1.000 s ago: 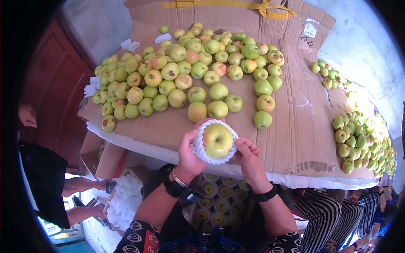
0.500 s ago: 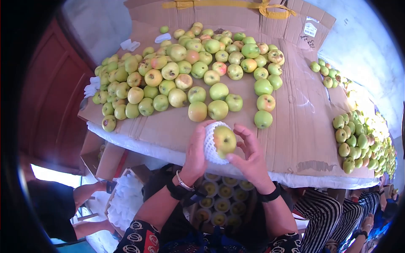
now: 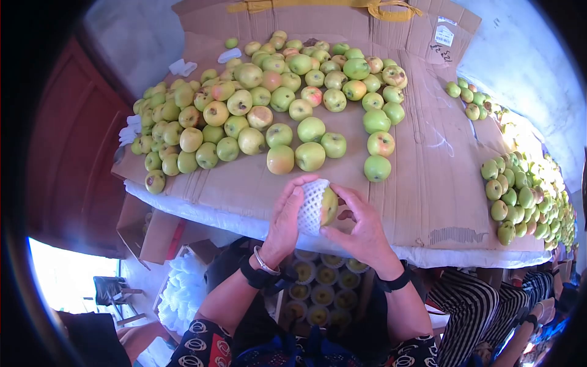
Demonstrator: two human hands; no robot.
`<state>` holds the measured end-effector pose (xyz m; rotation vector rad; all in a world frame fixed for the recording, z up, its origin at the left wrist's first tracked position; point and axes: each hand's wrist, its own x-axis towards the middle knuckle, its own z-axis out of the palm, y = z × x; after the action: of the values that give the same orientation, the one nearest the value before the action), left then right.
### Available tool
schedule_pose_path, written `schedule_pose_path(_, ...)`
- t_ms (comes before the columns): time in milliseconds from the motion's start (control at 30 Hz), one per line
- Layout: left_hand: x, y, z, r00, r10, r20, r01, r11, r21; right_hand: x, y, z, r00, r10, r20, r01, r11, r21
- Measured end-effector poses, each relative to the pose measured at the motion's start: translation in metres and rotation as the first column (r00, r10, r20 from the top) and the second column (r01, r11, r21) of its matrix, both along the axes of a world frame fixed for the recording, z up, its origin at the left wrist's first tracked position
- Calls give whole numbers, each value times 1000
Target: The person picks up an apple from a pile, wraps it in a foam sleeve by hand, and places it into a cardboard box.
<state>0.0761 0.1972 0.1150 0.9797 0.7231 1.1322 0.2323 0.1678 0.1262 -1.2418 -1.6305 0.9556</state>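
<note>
White foam netting [image 3: 310, 207] sleeves a green apple [image 3: 329, 205], gripped between both hands at six o'clock over the cardboard sheet [image 3: 422, 183]. Left hand [image 3: 286, 221] closes on the netted side; right hand [image 3: 364, 227] holds the bare side with thumb and fingers. Loose apples [image 3: 269, 104] spread from ten to twelve o'clock.

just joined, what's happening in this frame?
A person holds one apple between both hands at the near edge of a cardboard-covered table. The left hand cups it from the side; a white foam net sleeve covers most of it, and the right hand grips the bare side. Loose apples lie across the cardboard. Below the table, a box holds apples already in sleeves.
</note>
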Motion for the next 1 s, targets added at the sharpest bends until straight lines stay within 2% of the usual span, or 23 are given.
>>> schedule_pose_path(33,0,-2,1,1000,2,-2,-2,1000,0,-1,0,-2,1000,2,-2,-2,1000,0)
schedule_pose_path(100,0,-5,1,984,57,-168,-33,989,141,-3,0,-5,999,18,-40,-17,1000,23)
schedule_pose_path(133,0,-5,1,985,55,-166,-32,990,140,-3,0,-5,999,16,-39,-16,1000,22)
schedule_pose_path(200,0,-5,-1,999,25,-31,-21,994,109,-2,-1,-3,999,11,31,-14,997,78)
schedule_pose_path(333,-2,-4,-4,1000,-11,-14,13,996,89,-7,-1,-3,998,-35,51,31,997,75)
schedule_pose_path(433,4,-7,-3,996,16,-90,-4,991,133,-5,0,-5,996,-49,68,44,996,74)
schedule_pose_path(533,5,-5,-4,993,74,-89,-71,997,38,-11,0,-7,995,-65,75,59,995,78)
schedule_pose_path(600,5,-3,-3,996,87,-17,-87,996,16,-15,1,-14,996,-86,-34,89,991,103)
schedule_pose_path(700,3,-2,0,998,56,-33,-58,998,-34,-15,2,-17,993,-85,-84,94,989,110)
schedule_pose_path(1000,-3,13,-8,998,-33,50,32,999,9,-18,2,-16,987,-107,-116,123,982,143)
